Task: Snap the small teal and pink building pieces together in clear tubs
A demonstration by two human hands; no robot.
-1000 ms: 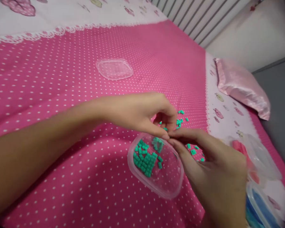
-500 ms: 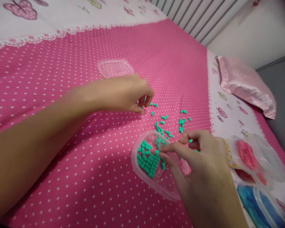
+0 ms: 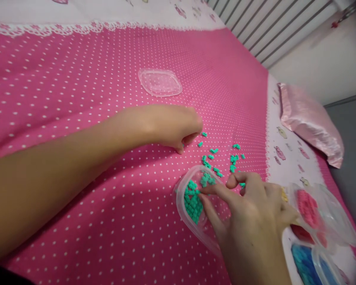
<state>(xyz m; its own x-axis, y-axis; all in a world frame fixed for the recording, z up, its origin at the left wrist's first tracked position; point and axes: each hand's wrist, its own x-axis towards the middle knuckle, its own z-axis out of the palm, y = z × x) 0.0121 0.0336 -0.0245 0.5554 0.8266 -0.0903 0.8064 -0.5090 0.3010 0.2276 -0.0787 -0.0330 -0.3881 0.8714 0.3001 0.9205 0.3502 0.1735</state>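
My right hand (image 3: 252,213) reaches over a clear plastic container (image 3: 185,219), thumb and index finger pinched at a small green toy brick. Under those fingertips, inside the container, lies a heap of green bricks (image 3: 192,206). Farther left, my left hand (image 3: 182,126) is low over the bedspread with its fingers curled down and together. A speck of green shows by its thumb, but what the fingers hold is hidden. Loose green bricks (image 3: 214,151) are scattered on the cloth between and beyond the hands.
A clear lid (image 3: 160,82) lies flat on the pink dotted bedspread (image 3: 91,221). At the right are a container with pink pieces (image 3: 307,208) and another with blue pieces (image 3: 307,263). A pink satin pillow (image 3: 311,122) rests near the wall.
The whole view has shifted, moving the scene rightward and slightly down. My left hand's fingers have curled closer to the cloth. My right hand stays pinched over the container.
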